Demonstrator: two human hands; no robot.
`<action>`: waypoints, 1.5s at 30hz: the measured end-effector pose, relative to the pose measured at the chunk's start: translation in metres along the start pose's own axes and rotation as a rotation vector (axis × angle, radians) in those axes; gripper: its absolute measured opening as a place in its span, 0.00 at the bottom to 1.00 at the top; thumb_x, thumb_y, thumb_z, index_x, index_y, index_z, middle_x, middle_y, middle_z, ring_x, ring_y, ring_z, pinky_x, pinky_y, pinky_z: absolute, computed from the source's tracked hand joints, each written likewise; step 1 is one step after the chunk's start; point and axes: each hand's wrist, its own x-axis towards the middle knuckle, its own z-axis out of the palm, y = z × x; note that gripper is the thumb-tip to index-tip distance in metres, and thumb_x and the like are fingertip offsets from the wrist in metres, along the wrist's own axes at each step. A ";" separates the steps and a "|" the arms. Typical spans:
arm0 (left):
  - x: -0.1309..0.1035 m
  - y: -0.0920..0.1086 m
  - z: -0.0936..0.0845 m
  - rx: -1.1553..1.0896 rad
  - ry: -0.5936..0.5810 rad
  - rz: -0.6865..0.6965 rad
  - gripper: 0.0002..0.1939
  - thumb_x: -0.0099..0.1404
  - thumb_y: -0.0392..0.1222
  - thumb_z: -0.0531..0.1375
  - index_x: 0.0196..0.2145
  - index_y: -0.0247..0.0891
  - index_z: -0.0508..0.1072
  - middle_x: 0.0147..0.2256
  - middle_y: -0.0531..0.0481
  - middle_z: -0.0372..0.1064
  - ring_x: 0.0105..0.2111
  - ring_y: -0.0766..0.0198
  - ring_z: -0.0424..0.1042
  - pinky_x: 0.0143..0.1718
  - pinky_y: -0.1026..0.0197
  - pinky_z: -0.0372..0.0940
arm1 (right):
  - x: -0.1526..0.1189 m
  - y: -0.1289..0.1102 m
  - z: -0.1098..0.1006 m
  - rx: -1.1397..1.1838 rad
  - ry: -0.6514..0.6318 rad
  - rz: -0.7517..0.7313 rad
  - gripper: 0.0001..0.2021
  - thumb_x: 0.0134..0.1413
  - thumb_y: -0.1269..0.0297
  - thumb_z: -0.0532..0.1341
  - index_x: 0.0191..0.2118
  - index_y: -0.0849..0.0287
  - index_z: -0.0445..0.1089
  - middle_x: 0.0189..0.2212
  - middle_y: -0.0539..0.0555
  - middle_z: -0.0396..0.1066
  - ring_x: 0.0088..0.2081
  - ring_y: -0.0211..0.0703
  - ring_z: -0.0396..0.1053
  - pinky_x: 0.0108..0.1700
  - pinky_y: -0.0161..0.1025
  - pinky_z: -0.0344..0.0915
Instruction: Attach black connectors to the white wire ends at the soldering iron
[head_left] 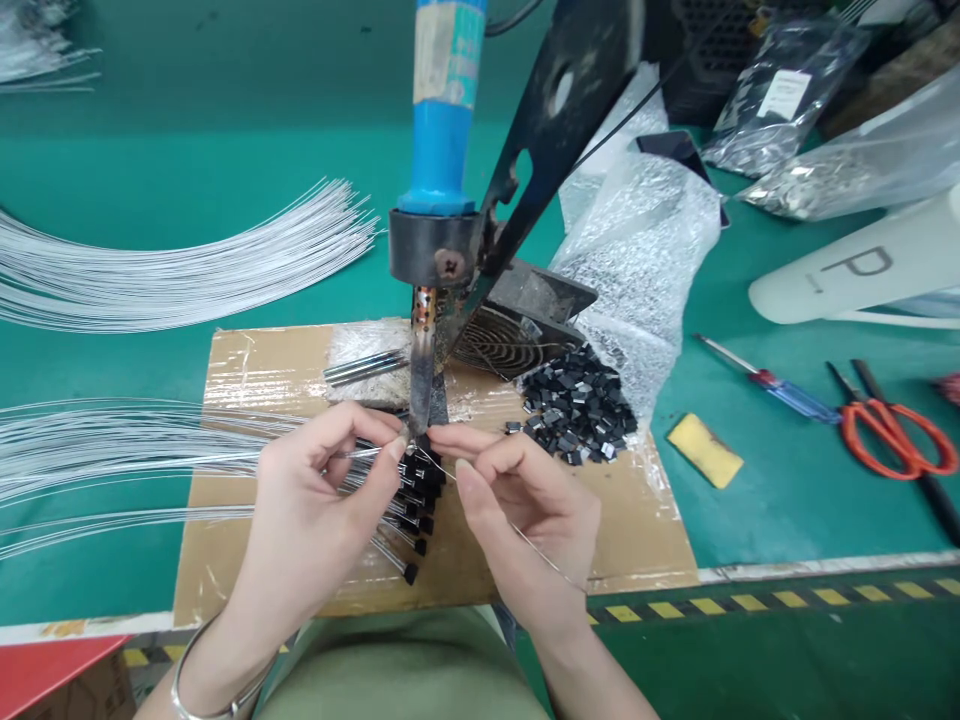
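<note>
A blue-handled soldering iron (441,150) is clamped tip-down in a black metal stand (551,130). Just left of its tip, my left hand (326,510) is closed in a pinch on a thin white wire (232,459); the small part at the wire's end is mostly hidden by the fingertips. On the other side, my right hand (525,515) pinches a thin strand of solder wire (544,556), which runs from the tip back across the palm. Beneath the hands lie several wires with black connectors (420,490) at their ends.
A cardboard sheet (630,540) covers the table's front, with a pile of small black parts (581,405) beside a fan (517,335). A white wire bundle (187,280) lies at left. To the right are a yellow sponge (705,450), a screwdriver (772,382) and orange-handled scissors (892,440).
</note>
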 end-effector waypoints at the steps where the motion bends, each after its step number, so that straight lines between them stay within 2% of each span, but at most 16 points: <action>1: 0.000 0.000 0.000 0.000 -0.001 0.001 0.05 0.67 0.36 0.67 0.31 0.42 0.78 0.34 0.55 0.81 0.28 0.67 0.71 0.27 0.63 0.58 | 0.000 0.000 0.000 -0.008 0.004 -0.001 0.10 0.66 0.71 0.66 0.32 0.54 0.70 0.47 0.56 0.86 0.49 0.49 0.84 0.54 0.45 0.79; 11: -0.002 -0.001 -0.002 0.004 -0.008 0.002 0.05 0.67 0.37 0.67 0.32 0.42 0.79 0.35 0.54 0.81 0.32 0.64 0.74 0.28 0.63 0.60 | -0.001 -0.001 0.000 -0.010 -0.001 -0.017 0.10 0.66 0.72 0.66 0.32 0.54 0.72 0.48 0.54 0.86 0.49 0.47 0.84 0.55 0.42 0.78; 21: -0.002 -0.001 -0.003 -0.005 -0.011 0.002 0.05 0.67 0.37 0.67 0.32 0.42 0.78 0.35 0.54 0.80 0.31 0.65 0.72 0.28 0.63 0.58 | 0.000 0.000 0.001 -0.018 0.008 -0.018 0.10 0.66 0.73 0.66 0.32 0.54 0.71 0.47 0.54 0.86 0.48 0.46 0.84 0.56 0.42 0.77; 29: -0.002 -0.004 -0.004 -0.006 -0.013 0.012 0.04 0.67 0.36 0.67 0.32 0.42 0.79 0.35 0.54 0.80 0.30 0.66 0.72 0.27 0.63 0.58 | -0.004 0.003 0.000 -0.040 0.002 -0.064 0.10 0.65 0.75 0.66 0.34 0.54 0.72 0.49 0.50 0.85 0.50 0.41 0.83 0.56 0.37 0.76; 38: 0.000 -0.004 0.000 0.013 -0.003 0.015 0.06 0.66 0.36 0.66 0.31 0.42 0.78 0.34 0.55 0.80 0.29 0.68 0.70 0.26 0.64 0.57 | -0.004 0.005 -0.002 -0.134 -0.022 -0.129 0.10 0.63 0.77 0.66 0.34 0.54 0.70 0.50 0.53 0.84 0.49 0.45 0.84 0.54 0.40 0.77; 45: -0.001 -0.003 -0.001 -0.005 -0.007 -0.001 0.05 0.66 0.37 0.67 0.31 0.42 0.79 0.35 0.54 0.81 0.31 0.66 0.73 0.27 0.63 0.57 | -0.004 0.005 0.000 -0.164 -0.007 -0.156 0.11 0.62 0.78 0.66 0.34 0.54 0.70 0.49 0.54 0.85 0.48 0.44 0.84 0.53 0.38 0.77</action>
